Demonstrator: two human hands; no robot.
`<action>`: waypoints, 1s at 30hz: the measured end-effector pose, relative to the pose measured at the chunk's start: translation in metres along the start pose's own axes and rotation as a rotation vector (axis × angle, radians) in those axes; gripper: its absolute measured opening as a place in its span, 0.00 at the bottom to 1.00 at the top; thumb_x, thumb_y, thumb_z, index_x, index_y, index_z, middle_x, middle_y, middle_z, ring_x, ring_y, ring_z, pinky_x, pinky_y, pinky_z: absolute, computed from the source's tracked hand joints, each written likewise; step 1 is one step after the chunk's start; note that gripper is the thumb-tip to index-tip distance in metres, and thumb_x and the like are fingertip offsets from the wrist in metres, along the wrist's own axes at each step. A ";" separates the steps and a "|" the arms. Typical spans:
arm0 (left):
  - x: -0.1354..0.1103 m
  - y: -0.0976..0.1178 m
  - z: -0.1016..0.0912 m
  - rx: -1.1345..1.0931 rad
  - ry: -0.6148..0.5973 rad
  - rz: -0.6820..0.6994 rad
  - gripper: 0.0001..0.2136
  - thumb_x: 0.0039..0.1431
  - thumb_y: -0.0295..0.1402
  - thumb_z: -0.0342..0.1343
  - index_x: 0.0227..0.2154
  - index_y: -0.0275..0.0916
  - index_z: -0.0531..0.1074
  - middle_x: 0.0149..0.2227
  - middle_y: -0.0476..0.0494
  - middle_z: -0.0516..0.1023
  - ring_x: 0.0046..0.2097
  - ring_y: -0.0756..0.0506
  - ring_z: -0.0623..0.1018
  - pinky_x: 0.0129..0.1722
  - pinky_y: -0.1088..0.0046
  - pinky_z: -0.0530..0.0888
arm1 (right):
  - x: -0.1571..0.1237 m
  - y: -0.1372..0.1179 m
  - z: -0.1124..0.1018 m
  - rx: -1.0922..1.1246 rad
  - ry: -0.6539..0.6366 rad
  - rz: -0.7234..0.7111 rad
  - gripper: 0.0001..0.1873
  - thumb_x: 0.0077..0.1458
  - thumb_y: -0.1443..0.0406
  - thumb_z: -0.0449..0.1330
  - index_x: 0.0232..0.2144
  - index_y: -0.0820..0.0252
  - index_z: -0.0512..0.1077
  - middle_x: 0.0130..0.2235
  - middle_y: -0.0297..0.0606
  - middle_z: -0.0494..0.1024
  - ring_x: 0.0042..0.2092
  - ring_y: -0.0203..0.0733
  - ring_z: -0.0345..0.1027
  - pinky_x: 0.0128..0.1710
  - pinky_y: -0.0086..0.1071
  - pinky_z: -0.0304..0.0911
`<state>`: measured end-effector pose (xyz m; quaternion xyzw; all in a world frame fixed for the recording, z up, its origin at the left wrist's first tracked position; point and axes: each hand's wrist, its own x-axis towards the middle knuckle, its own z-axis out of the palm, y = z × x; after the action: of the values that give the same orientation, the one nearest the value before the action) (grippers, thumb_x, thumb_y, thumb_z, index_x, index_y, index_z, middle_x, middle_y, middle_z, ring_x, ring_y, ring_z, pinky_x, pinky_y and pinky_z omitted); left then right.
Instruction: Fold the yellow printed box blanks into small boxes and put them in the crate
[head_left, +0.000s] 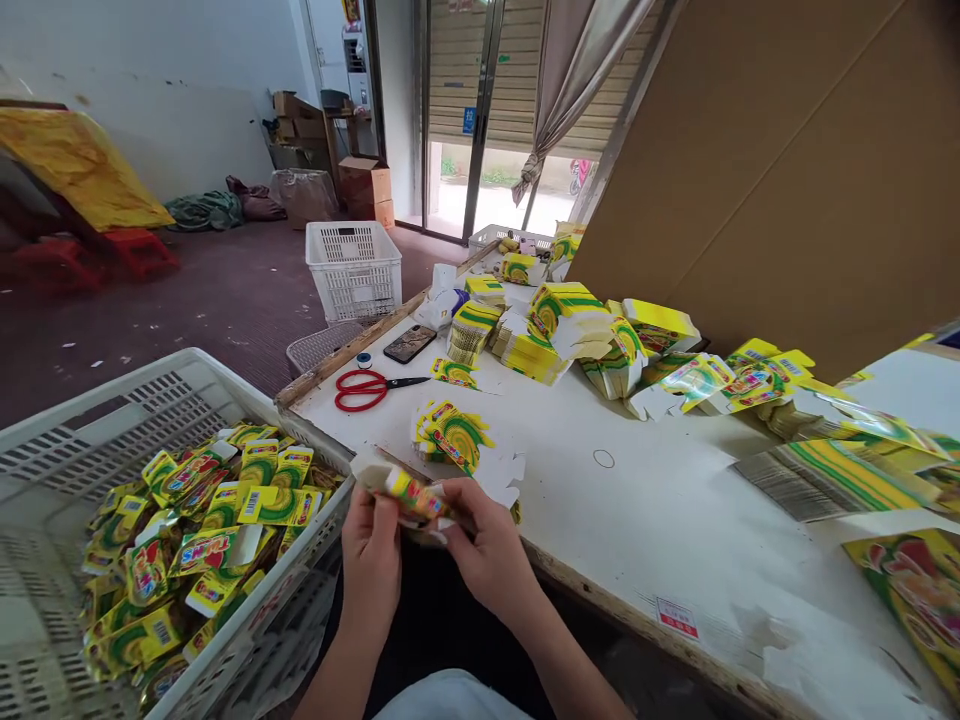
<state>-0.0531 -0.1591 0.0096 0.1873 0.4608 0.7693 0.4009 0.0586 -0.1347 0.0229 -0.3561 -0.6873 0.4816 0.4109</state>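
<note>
Both of my hands hold one small yellow-and-green printed carton at the table's near edge. My left hand grips its left end with curled fingers. My right hand pinches its right end. The carton is partly folded, with a white flap sticking out to the left. Just behind it on the white table lies a small pile of flat cartons. To the left stands a white plastic crate with several folded cartons inside.
Red scissors and a phone lie at the table's far left. Stacks of flat cartons run along the back, in front of a large cardboard sheet. More flat sheets lie at right. A second white crate stands on the floor.
</note>
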 end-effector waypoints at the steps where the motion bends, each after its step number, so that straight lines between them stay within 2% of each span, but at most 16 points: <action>1: 0.000 -0.001 -0.003 0.041 -0.011 0.018 0.18 0.46 0.47 0.66 0.33 0.39 0.73 0.32 0.48 0.78 0.38 0.45 0.78 0.41 0.69 0.76 | 0.001 -0.001 -0.006 -0.060 0.015 -0.056 0.15 0.47 0.73 0.54 0.38 0.57 0.72 0.33 0.34 0.78 0.33 0.38 0.71 0.34 0.29 0.65; 4: 0.004 0.005 -0.012 0.145 -0.022 0.097 0.15 0.50 0.44 0.65 0.33 0.38 0.75 0.33 0.47 0.79 0.38 0.46 0.78 0.43 0.69 0.76 | 0.006 -0.007 -0.026 -0.224 0.079 -0.244 0.18 0.50 0.76 0.52 0.39 0.56 0.75 0.36 0.36 0.82 0.35 0.39 0.74 0.34 0.30 0.68; 7: 0.009 0.026 -0.017 0.208 -0.041 0.356 0.15 0.58 0.44 0.58 0.43 0.41 0.74 0.42 0.44 0.79 0.47 0.44 0.77 0.52 0.65 0.73 | 0.009 -0.017 -0.044 -0.436 0.200 -0.408 0.20 0.56 0.77 0.52 0.41 0.53 0.77 0.38 0.36 0.82 0.38 0.39 0.73 0.38 0.32 0.68; 9: 0.009 0.042 -0.017 0.363 -0.122 0.556 0.23 0.54 0.45 0.61 0.51 0.43 0.69 0.51 0.41 0.75 0.55 0.40 0.73 0.57 0.58 0.68 | 0.010 -0.022 -0.049 -0.601 0.202 -0.495 0.18 0.59 0.76 0.53 0.40 0.50 0.77 0.38 0.34 0.82 0.41 0.40 0.71 0.47 0.38 0.65; 10: 0.008 0.048 -0.016 0.517 -0.186 0.597 0.30 0.48 0.45 0.65 0.54 0.42 0.67 0.55 0.39 0.72 0.58 0.36 0.70 0.59 0.54 0.66 | 0.010 -0.024 -0.049 -0.653 0.156 -0.545 0.17 0.59 0.75 0.54 0.39 0.49 0.77 0.37 0.33 0.82 0.43 0.40 0.71 0.53 0.42 0.61; 12: 0.007 0.056 -0.012 0.885 -0.362 0.530 0.38 0.38 0.42 0.70 0.55 0.40 0.65 0.56 0.36 0.71 0.58 0.32 0.69 0.59 0.48 0.65 | 0.006 -0.024 -0.043 -0.665 0.037 -0.637 0.17 0.60 0.75 0.55 0.38 0.46 0.76 0.36 0.28 0.81 0.46 0.38 0.71 0.64 0.44 0.48; 14: 0.005 0.055 -0.006 1.090 -0.550 0.370 0.32 0.42 0.38 0.68 0.52 0.41 0.66 0.50 0.38 0.75 0.52 0.35 0.75 0.53 0.51 0.71 | 0.001 -0.019 -0.035 -0.596 0.039 -0.654 0.18 0.59 0.74 0.56 0.42 0.44 0.74 0.40 0.28 0.81 0.52 0.39 0.69 0.67 0.46 0.41; 16: 0.003 0.048 -0.002 1.130 -0.629 0.275 0.24 0.49 0.36 0.63 0.50 0.41 0.66 0.45 0.41 0.77 0.45 0.40 0.78 0.46 0.59 0.75 | -0.003 -0.010 -0.027 -0.438 0.233 -0.543 0.23 0.57 0.71 0.59 0.53 0.45 0.68 0.52 0.34 0.76 0.60 0.44 0.62 0.66 0.51 0.44; 18: -0.001 0.038 0.000 1.123 -0.599 0.277 0.23 0.51 0.37 0.61 0.51 0.41 0.63 0.43 0.43 0.77 0.42 0.42 0.78 0.42 0.64 0.76 | -0.006 -0.001 -0.020 -0.122 0.383 -0.301 0.35 0.54 0.65 0.63 0.62 0.47 0.57 0.61 0.42 0.66 0.63 0.51 0.57 0.63 0.55 0.50; 19: -0.003 0.033 0.000 1.119 -0.584 0.305 0.25 0.51 0.37 0.61 0.52 0.40 0.62 0.43 0.42 0.77 0.42 0.42 0.78 0.42 0.64 0.76 | -0.007 0.003 -0.017 0.082 0.369 -0.151 0.38 0.53 0.62 0.64 0.63 0.48 0.54 0.62 0.45 0.64 0.63 0.53 0.58 0.61 0.55 0.54; 20: -0.006 0.029 -0.001 1.111 -0.589 0.335 0.28 0.50 0.36 0.61 0.53 0.40 0.60 0.44 0.42 0.76 0.43 0.41 0.78 0.42 0.65 0.76 | -0.008 0.006 -0.014 0.284 0.299 0.007 0.38 0.53 0.58 0.64 0.63 0.50 0.55 0.62 0.46 0.65 0.61 0.53 0.61 0.60 0.54 0.57; 22: -0.010 0.022 -0.002 1.087 -0.624 0.407 0.30 0.49 0.32 0.61 0.55 0.40 0.57 0.47 0.40 0.75 0.46 0.41 0.78 0.44 0.65 0.75 | -0.007 0.009 -0.011 0.595 0.096 0.267 0.34 0.52 0.53 0.64 0.59 0.53 0.63 0.58 0.46 0.72 0.57 0.54 0.66 0.58 0.52 0.60; 23: -0.011 0.019 -0.003 1.071 -0.645 0.448 0.29 0.48 0.30 0.60 0.54 0.41 0.57 0.48 0.40 0.74 0.46 0.41 0.78 0.44 0.65 0.75 | -0.007 0.009 -0.010 0.671 0.019 0.347 0.33 0.50 0.51 0.65 0.56 0.54 0.67 0.55 0.45 0.74 0.56 0.54 0.67 0.58 0.51 0.61; 24: -0.012 0.017 -0.004 1.052 -0.669 0.482 0.28 0.48 0.28 0.59 0.53 0.41 0.58 0.48 0.40 0.74 0.46 0.42 0.78 0.43 0.66 0.75 | -0.007 0.009 -0.010 0.694 -0.026 0.383 0.33 0.49 0.49 0.65 0.55 0.54 0.69 0.54 0.44 0.76 0.57 0.55 0.67 0.58 0.51 0.60; 26: -0.011 0.016 -0.006 1.016 -0.681 0.524 0.25 0.46 0.26 0.59 0.49 0.43 0.60 0.47 0.42 0.73 0.43 0.43 0.78 0.41 0.67 0.75 | -0.006 0.008 -0.011 0.613 -0.057 0.341 0.34 0.48 0.45 0.64 0.54 0.53 0.70 0.54 0.42 0.75 0.59 0.54 0.65 0.60 0.52 0.58; 30: -0.007 0.016 -0.007 0.999 -0.619 0.463 0.25 0.44 0.29 0.61 0.47 0.44 0.61 0.43 0.43 0.73 0.36 0.44 0.77 0.34 0.69 0.74 | -0.009 0.008 -0.016 0.219 -0.067 0.061 0.33 0.57 0.43 0.53 0.59 0.53 0.66 0.59 0.46 0.71 0.64 0.52 0.58 0.63 0.53 0.52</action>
<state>-0.0602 -0.1729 0.0201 0.6605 0.5747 0.4384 0.2031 0.0773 -0.1347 0.0159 -0.3137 -0.6327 0.5777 0.4092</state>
